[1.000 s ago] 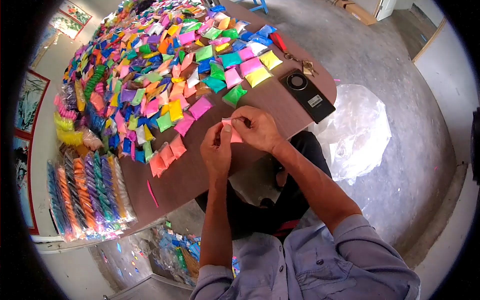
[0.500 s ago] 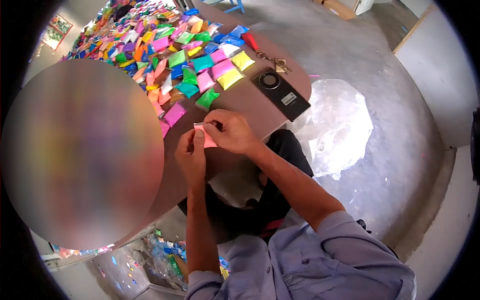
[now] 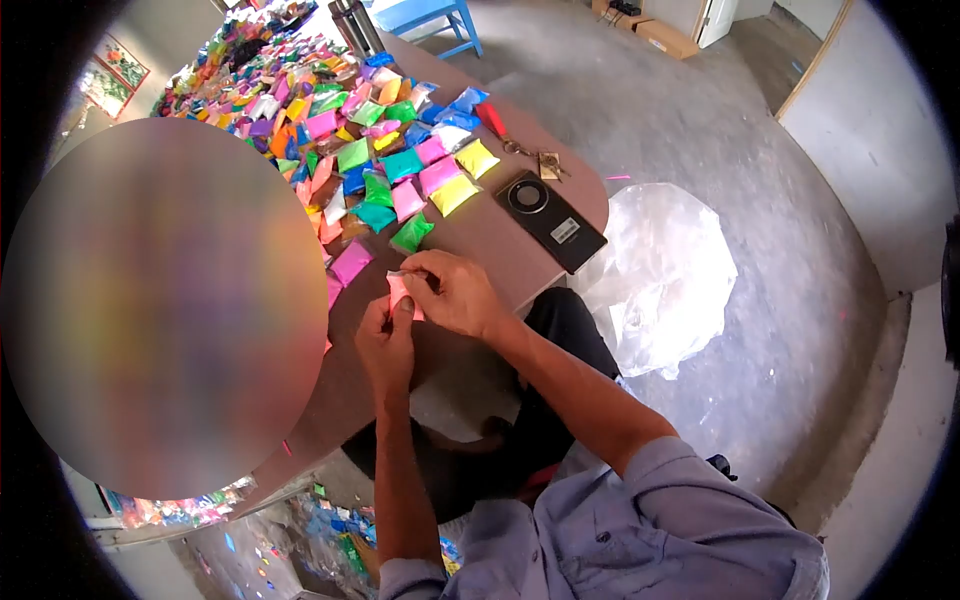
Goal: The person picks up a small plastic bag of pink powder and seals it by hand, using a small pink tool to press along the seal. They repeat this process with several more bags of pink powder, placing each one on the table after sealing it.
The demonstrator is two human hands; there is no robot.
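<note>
Head view: left hand [image 3: 386, 338] and right hand [image 3: 455, 290] pinch a small, bright pink, pale-edged packet [image 3: 397, 289].

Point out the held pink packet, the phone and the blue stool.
Held pink packet [image 3: 396, 289], head view: its pink front.
Phone [image 3: 549, 217], head view: the middle of its back.
Blue stool [image 3: 412, 13], head view: its seat.

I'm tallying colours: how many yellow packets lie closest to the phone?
2: the upper yellow packet, nearer the red strap, and the lower yellow packet just below it in view. The pile may hide others.
</note>
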